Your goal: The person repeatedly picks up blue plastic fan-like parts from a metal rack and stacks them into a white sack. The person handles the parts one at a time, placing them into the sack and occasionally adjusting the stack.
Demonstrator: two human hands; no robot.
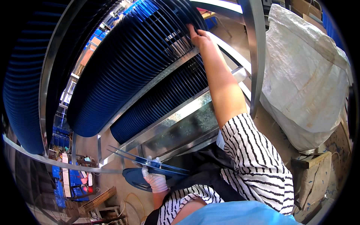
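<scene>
My left hand (154, 179), in a whitish glove or wrap, is closed around a few thin dark-blue discs (137, 179) held low in front of my body. They are seen partly edge-on, with gaps between them. My right arm stretches up and away to the rack, where my bare right hand (198, 36) grips the edge of a blue disc at the right end of the upper row. That upper row (112, 82) is a long line of closely spaced upright blue discs. Below it runs a second row (161, 97). My right fingertips are partly hidden among the discs.
A metal rack with shiny rails (165, 120) and a curved upright (256, 52) frames the rows. Another disc row (26, 86) stands at far left. A large white sack (303, 82) is at right, above a wooden box (315, 176). Blue crates (77, 191) sit lower left.
</scene>
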